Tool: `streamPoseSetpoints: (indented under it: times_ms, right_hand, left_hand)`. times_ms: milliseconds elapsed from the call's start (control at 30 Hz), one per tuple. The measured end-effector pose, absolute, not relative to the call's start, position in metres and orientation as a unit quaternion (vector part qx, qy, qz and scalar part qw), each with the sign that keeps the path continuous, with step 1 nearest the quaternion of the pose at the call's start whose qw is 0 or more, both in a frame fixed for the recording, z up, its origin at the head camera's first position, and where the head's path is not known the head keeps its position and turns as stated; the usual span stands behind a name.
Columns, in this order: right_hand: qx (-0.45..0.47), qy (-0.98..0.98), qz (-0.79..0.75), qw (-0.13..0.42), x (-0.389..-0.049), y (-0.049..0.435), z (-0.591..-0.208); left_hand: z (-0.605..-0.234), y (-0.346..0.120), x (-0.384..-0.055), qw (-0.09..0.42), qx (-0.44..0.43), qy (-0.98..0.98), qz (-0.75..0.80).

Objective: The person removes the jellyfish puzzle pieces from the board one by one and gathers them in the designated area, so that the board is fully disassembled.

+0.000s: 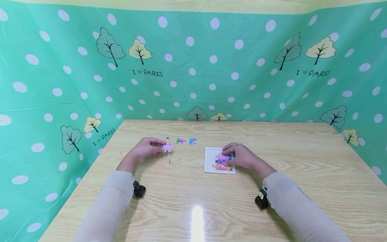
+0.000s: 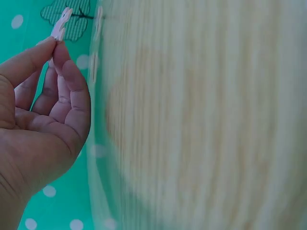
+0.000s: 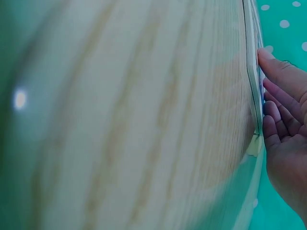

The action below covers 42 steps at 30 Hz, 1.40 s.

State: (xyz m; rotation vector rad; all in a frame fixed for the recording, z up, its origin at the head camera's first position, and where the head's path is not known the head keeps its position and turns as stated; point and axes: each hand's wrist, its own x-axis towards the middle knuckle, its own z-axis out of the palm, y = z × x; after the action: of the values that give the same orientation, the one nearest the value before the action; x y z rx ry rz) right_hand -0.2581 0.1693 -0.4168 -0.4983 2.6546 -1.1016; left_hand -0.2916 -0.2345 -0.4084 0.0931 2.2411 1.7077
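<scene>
Puzzle pieces (image 1: 221,167) partly fill the white tray (image 1: 210,160).

- The head view looked forward and down over the desk (image 1: 287,144), far enough back to take in both sleeves (image 1: 102,201) and the cloth (image 1: 211,80).
- The left wrist view sat low and close, turned sideways, left grip (image 2: 53,103) at its left.
- The right wrist view was likewise low and sideways, right grip (image 3: 287,112) at its right.
- Head and left wrist shared the puzzle piece (image 1: 167,148); head and right wrist, the frame (image 1: 209,164).
</scene>
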Motion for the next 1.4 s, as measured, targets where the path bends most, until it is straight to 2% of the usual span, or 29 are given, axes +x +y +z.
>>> streamPoseSetpoints:
  times_ms: [333, 833, 1400]
  right_hand:
    - [-0.166, 0.904, -0.376, 0.115, -0.259, 0.170, -0.417]
    - [-0.170, 0.905, -0.372, 0.118, -0.259, 0.169, -0.415]
    - [-0.172, 0.905, -0.371, 0.119, -0.259, 0.171, -0.418]
  left_hand:
    - [-0.410, -0.244, -0.296, 0.164, 0.009, 0.811, 0.562]
    - [-0.409, -0.241, -0.297, 0.099, 0.026, 0.915, 0.390]
    - [-0.399, -0.220, -0.286, 0.082, 0.060, 0.874, 0.475]
